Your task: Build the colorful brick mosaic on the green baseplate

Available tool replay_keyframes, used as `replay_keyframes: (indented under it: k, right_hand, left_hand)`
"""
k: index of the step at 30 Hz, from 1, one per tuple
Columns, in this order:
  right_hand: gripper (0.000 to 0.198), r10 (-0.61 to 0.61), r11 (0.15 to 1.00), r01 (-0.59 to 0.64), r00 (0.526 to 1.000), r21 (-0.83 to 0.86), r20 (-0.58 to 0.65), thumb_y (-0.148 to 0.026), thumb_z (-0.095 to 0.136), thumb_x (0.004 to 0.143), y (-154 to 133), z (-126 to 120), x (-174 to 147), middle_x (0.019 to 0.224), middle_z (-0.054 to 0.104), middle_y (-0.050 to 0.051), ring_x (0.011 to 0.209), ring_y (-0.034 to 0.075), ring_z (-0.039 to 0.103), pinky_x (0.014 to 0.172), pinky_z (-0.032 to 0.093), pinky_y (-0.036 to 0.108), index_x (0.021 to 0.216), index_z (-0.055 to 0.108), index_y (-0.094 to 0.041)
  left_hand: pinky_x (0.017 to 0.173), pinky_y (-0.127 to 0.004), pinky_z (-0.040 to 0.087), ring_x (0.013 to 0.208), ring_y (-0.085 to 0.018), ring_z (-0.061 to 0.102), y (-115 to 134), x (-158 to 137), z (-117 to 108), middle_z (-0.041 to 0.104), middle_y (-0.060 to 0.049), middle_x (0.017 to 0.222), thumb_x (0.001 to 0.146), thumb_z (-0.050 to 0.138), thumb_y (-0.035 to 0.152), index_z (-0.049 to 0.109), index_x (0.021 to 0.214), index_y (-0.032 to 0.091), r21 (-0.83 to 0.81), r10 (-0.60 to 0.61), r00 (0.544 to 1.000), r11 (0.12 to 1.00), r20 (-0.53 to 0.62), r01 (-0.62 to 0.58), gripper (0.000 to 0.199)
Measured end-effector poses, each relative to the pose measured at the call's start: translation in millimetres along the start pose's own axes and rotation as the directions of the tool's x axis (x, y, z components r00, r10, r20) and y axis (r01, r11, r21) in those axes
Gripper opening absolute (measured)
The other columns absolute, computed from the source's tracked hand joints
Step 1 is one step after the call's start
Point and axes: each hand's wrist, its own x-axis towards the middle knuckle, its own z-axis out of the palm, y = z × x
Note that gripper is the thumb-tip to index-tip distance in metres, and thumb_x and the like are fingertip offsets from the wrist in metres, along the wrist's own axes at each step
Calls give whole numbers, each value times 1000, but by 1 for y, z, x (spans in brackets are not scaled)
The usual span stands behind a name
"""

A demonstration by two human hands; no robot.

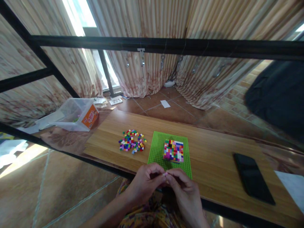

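My left hand (147, 181) and my right hand (184, 187) meet fingertip to fingertip over the near edge of a green baseplate (155, 147). Between their pinched fingers is a tiny pink brick (165, 174), mostly covered by the fingertips. Whether it is one piece or two joined ones, I cannot tell. Just beyond the hands, a multicoloured block of small bricks (174, 151) sits on the baseplate. To the left, a loose pile of small coloured bricks (129, 144) lies on the wooden table.
A black phone (254, 177) rests on the wooden table (211, 158) at the right, near white paper (292, 186). A clear plastic box (73, 118) with an orange label stands at the left. A black metal bar (166, 46) with hanging hooks crosses in front of striped curtains.
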Motion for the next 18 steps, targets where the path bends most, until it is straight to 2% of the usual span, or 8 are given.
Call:
replay_keyframes:
  k: [9, 11, 14, 18]
  right_hand:
    - [19, 39, 999, -39, 999, 1, 35, -41, 67, 81, 0, -7, 7, 77, 66, 2, 73, 15, 62, 66, 50, 24, 77, 74, -23]
    - [18, 1, 999, -2, 999, -53, -35, -40, 68, 80, 2, -15, 16, 82, 69, 3, 79, 17, 63, 72, 50, 27, 80, 75, -24]
    - [20, -122, 975, 85, 977, -207, -172, -42, 67, 80, 5, -31, 39, 90, 69, 5, 85, 19, 63, 78, 50, 31, 83, 76, -24]
    - [24, -231, 880, 139, 961, -455, -154, -45, 63, 82, 10, -48, 76, 97, 66, 6, 88, 20, 61, 82, 48, 35, 85, 76, -25]
  left_hand:
    - [60, -20, 40, 62, -10, 52, -7, 6, -8, 60, 0, 65, 83, 64, 29, 68, 78, 14, 103, 68, 995, 992, 69, -75, 16]
    - [60, -20, 40, 62, -10, 52, -8, 10, -12, 60, 1, 66, 83, 63, 28, 67, 78, 14, 137, 87, 996, 986, 35, -91, 15]
    - [62, -21, 40, 64, -11, 52, -14, 19, -25, 59, 0, 68, 83, 62, 30, 65, 77, 14, 241, 139, 987, 964, -78, -117, 17]
    - [60, -22, 39, 61, -11, 51, -29, 28, -45, 58, 0, 66, 85, 58, 31, 62, 76, 15, 335, 157, 971, 938, -180, -90, 19]
